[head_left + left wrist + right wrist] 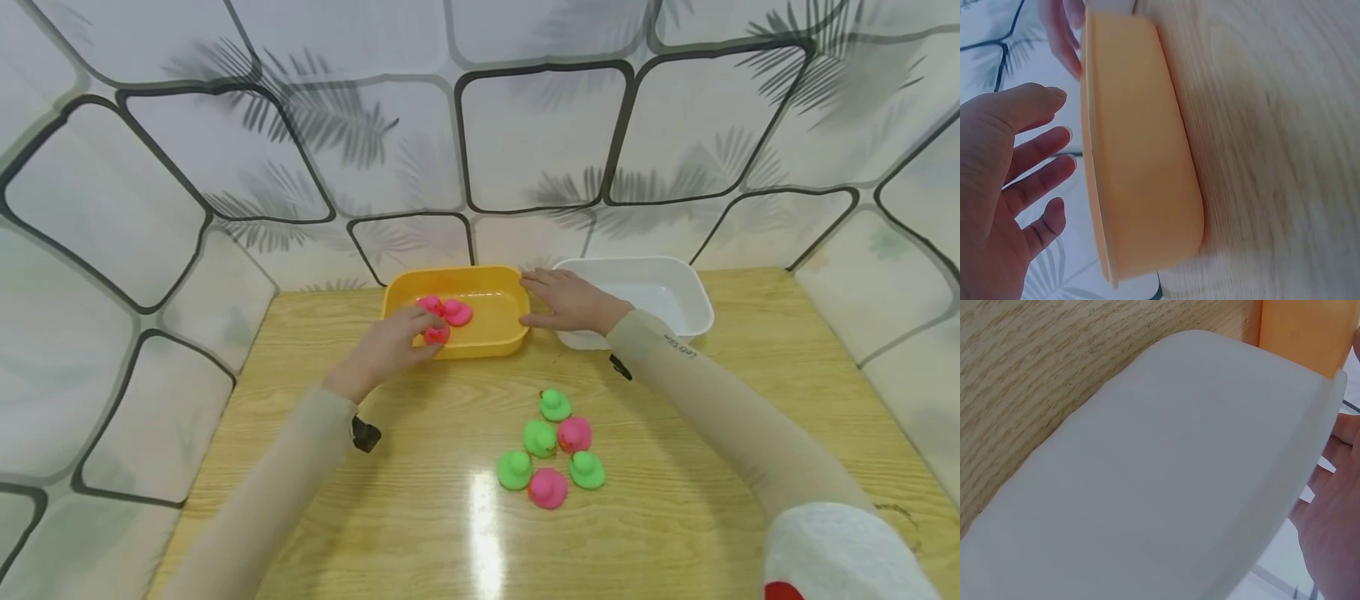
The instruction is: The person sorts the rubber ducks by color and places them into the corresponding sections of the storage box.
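A yellow plastic tub (491, 343) stands on the table near the back wall, with 3 pink rubber ducks (457, 312) at its left end. My left hand (397, 340) is over that end, right by the ducks. In the left wrist view its fingers (1041, 181) are spread and slightly bent beside the rim, with nothing between them. My right hand (568, 302) reaches across the left end of a white tub (686, 312), fingertips at the yellow tub's right rim. On the table in front lie several green rubber ducks (555, 405) and two pink ducks (547, 488).
The white tub sits close to the right of the yellow one and holds nothing visible. A pale wooden table (420, 500) carries everything. Behind and at both sides rise walls covered with a stone-and-leaf patterned sheet (540, 142).
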Motion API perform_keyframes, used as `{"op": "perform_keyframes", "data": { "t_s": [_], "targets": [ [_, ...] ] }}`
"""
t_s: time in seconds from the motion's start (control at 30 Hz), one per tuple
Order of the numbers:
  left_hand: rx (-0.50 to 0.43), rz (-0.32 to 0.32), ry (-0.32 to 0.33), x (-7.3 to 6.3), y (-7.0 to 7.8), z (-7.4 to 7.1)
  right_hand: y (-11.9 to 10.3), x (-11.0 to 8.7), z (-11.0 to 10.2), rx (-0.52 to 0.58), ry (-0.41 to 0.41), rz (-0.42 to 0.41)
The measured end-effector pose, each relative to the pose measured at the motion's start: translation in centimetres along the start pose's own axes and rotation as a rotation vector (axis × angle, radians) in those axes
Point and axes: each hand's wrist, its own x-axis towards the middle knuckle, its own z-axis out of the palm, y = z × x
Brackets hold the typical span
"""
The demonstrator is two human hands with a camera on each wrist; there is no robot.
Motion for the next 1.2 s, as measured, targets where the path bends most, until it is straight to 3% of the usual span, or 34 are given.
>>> {"op": "perform_keyframes", "data": {
  "t_s": [0.3,0.6,0.83,1.2],
  "targets": [
    [-0.034,0.137,0.029,-0.9,3.5,1.5,0.0,-0.1,0.0,-0.004,0.000,-0.006],
    [-0.049,0.209,-0.034,-1.5,6.8,3.0,-0.4,-0.1,-0.2,0.001,0.005,0.002],
    [-0.030,0.328,-0.041,-1.8,9.0,4.5,-0.4,-0.2,-0.1,-0.004,0.010,-0.004],
    [-0.010,0.344,-0.207,-2.5,12.5,7.4,-0.3,-0.2,0.0,0.002,0.017,-0.016]
  ]
}}
